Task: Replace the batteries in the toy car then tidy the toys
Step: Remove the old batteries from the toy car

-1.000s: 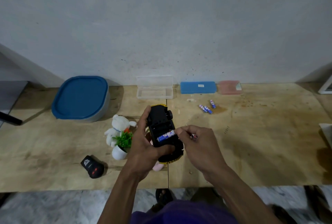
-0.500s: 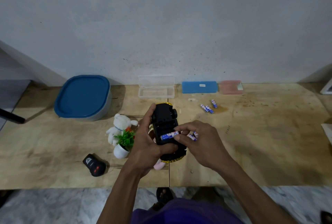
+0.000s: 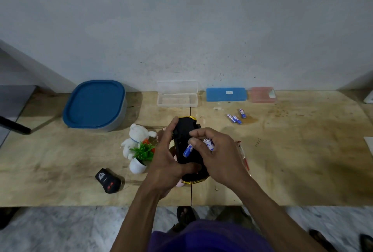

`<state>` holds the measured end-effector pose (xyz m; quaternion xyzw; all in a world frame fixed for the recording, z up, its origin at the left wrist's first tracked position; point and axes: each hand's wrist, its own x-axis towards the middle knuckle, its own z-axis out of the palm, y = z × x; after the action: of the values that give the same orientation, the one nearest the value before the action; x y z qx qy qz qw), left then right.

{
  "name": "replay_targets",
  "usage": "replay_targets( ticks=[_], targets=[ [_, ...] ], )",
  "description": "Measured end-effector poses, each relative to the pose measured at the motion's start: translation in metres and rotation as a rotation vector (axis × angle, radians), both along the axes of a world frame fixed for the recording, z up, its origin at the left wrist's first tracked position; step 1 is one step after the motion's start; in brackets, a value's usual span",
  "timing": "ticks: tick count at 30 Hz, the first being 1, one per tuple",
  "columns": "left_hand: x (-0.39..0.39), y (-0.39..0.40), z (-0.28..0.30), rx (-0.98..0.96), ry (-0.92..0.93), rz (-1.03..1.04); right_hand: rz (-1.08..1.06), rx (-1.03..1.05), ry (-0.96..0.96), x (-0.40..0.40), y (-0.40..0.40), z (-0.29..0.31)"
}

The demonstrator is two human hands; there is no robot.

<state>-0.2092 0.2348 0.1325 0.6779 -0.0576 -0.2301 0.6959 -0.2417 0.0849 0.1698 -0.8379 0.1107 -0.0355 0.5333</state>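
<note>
The toy car (image 3: 184, 130) is upside down above the table, its black underside facing me and a yellow body edge showing. My left hand (image 3: 167, 162) grips it from the left side. My right hand (image 3: 216, 154) pinches a blue-and-white battery (image 3: 187, 150) at the car's underside, one end tilted up. Two more batteries (image 3: 209, 143) sit tucked in that hand's fingers. Three loose batteries (image 3: 235, 117) lie on the table to the back right.
A grey bin with a blue lid (image 3: 94, 105) stands back left. An open clear case (image 3: 177, 95), a blue case (image 3: 226, 94) and a pink case (image 3: 262, 95) line the wall. A white plush bear (image 3: 134, 137), potted plant (image 3: 141, 155), black remote (image 3: 108, 180) and screwdriver (image 3: 243, 156) lie nearby.
The battery at the car's underside has tilted from lying across the compartment to one end raised. My right hand has shifted over the car, with the spare batteries now visible in its fingers.
</note>
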Motion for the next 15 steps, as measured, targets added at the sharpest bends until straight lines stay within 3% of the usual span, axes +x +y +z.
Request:
replay_targets(
  ticks=[2,5,7,10,15],
  targets=[
    [-0.001,0.002,-0.004,0.014,0.000,0.018,-0.063,0.219,0.039,0.001,-0.003,0.002],
    [0.000,0.009,-0.010,0.013,0.035,0.041,-0.228,0.829,0.173,0.002,-0.021,0.011],
    [0.001,0.012,-0.017,-0.003,0.089,0.052,-0.353,1.054,0.248,0.002,-0.036,0.012],
    [0.004,0.008,-0.030,0.019,0.127,0.028,-0.495,1.125,0.303,0.002,-0.054,0.002],
    [0.012,-0.024,-0.054,0.134,0.187,-0.051,-0.606,0.972,0.350,-0.004,-0.079,-0.023]
  ],
)
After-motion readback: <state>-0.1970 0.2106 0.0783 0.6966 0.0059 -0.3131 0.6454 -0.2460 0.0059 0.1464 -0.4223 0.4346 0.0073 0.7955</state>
